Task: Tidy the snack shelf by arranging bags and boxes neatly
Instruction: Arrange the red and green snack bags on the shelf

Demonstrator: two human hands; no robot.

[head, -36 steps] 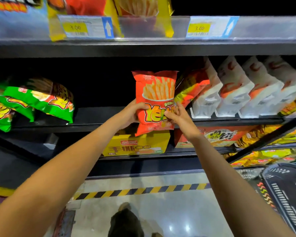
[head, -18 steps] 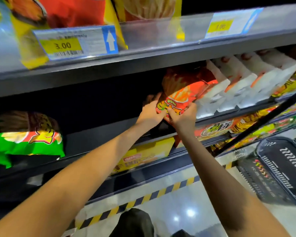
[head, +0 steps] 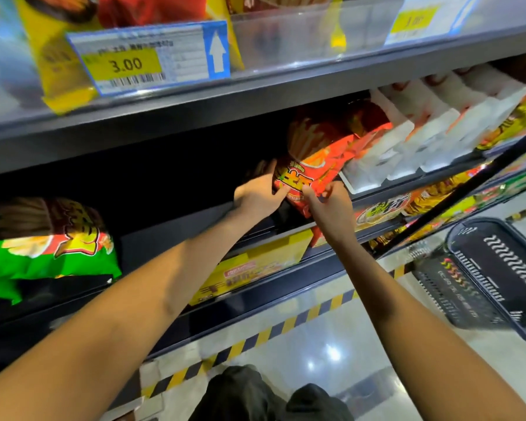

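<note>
An orange-red bag of fries snacks (head: 316,159) leans back on the middle shelf (head: 170,235), tilted against more red bags behind it. My left hand (head: 257,194) grips the bag's lower left edge, thumb on its front. My right hand (head: 330,205) pinches its lower right corner. A row of white bags (head: 422,138) stands just to the right of it. Green and red snack bags (head: 46,250) lie at the shelf's far left.
A dark gap in the shelf separates the green bags from the red bag. The upper shelf carries a 3.00 price tag (head: 149,59). Yellow boxes (head: 255,262) sit on the shelf below. A black shopping basket (head: 495,278) stands on the floor at right.
The red bag went from being held upright in front of the shelf to leaning back inside it beside the white bags. Both hands followed it in; the view moved closer.
</note>
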